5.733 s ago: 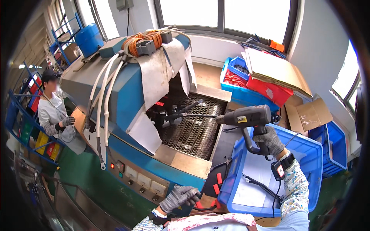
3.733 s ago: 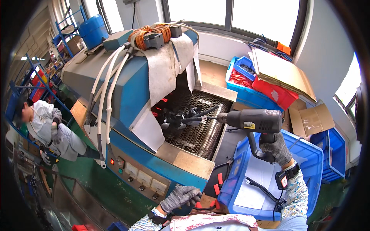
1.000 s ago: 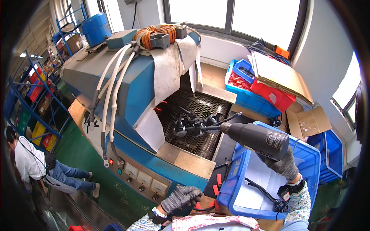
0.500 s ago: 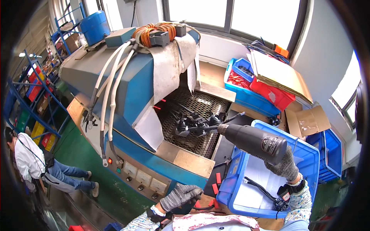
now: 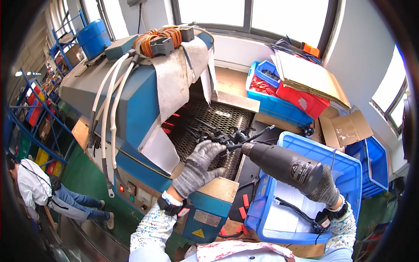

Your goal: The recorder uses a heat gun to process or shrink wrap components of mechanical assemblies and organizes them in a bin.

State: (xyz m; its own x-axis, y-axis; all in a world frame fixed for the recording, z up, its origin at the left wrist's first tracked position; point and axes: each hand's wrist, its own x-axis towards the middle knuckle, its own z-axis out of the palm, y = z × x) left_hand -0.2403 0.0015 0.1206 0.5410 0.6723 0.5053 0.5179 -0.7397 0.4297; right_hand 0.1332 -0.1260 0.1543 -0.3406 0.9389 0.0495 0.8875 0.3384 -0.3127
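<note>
My right hand (image 5: pixel 325 188), in a grey knit glove, grips a black heat gun (image 5: pixel 283 165). Its nozzle points left at a bunch of black cables (image 5: pixel 231 137) on the metal mesh belt (image 5: pixel 227 114). My left hand (image 5: pixel 198 169), gloved alike, reaches over the belt's near edge. Its thumb stands apart from the fingers, whose tips are at the cables close to the nozzle; whether they touch is hard to tell. Behind, the blue and grey machine (image 5: pixel 146 105) has a mouth partly hung with white flaps, with a red glow inside.
A blue crate (image 5: pixel 355 174) at right holds white sheets and a black cable (image 5: pixel 297 210). Farther back are a blue bin (image 5: pixel 283 107) of red parts and a cardboard box (image 5: pixel 351 131). Thick cables (image 5: pixel 114 118) hang down the machine. Another person (image 5: pixel 65 192) bends at far left.
My left hand has moved up and forward from beside the control panel to the cables, and its fingers have spread. The heat gun stays nearly in place. The view has shifted slightly.
</note>
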